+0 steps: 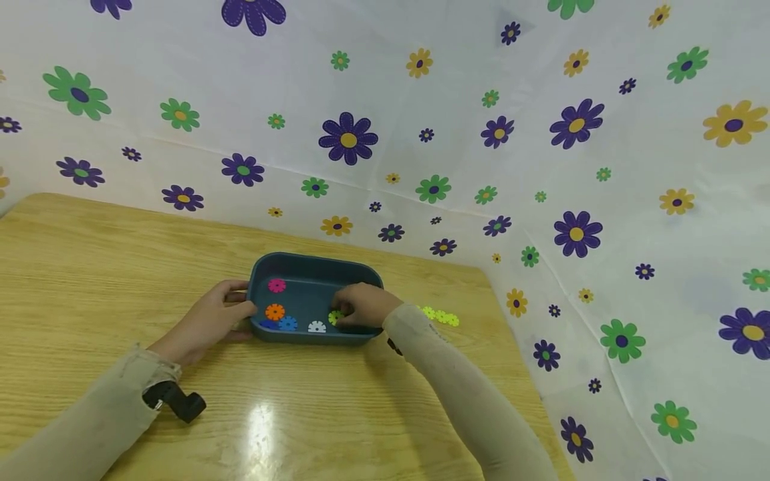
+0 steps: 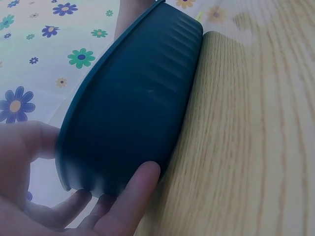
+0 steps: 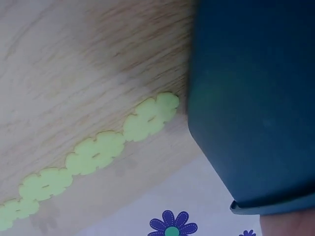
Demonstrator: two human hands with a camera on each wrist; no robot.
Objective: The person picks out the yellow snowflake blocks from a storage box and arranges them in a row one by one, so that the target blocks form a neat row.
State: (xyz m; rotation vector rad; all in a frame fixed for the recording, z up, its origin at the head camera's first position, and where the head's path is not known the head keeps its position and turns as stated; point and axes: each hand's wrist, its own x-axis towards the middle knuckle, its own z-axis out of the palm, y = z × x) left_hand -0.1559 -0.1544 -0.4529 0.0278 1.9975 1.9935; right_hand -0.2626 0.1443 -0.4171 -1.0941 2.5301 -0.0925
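A dark teal plastic tray point(image 1: 313, 339) with rounded corners stands on the wooden table. At its left end, my left hand point(image 1: 207, 319) holds the wall; in the left wrist view its fingers point(image 2: 140, 191) touch the outer side. My right hand point(image 1: 367, 305) reaches down inside the right end, its fingers curled at a yellow-green notched plastic disc point(image 1: 334, 318), which they partly cover. Along the tray's near side lie a white disc point(image 1: 317, 327), a light blue disc point(image 1: 289, 324) and a dark blue disc point(image 1: 269, 325). An orange disc point(image 1: 275, 312) and a pink disc point(image 1: 277, 286) are farther left.
Right of the tray, a chain of joined yellow-green discs point(image 3: 95, 153) lies on the wooden table point(image 1: 289, 407), partly hidden by my right arm in the head view. A white flower-printed cloth point(image 1: 385, 100) hangs behind the table and along its right side.
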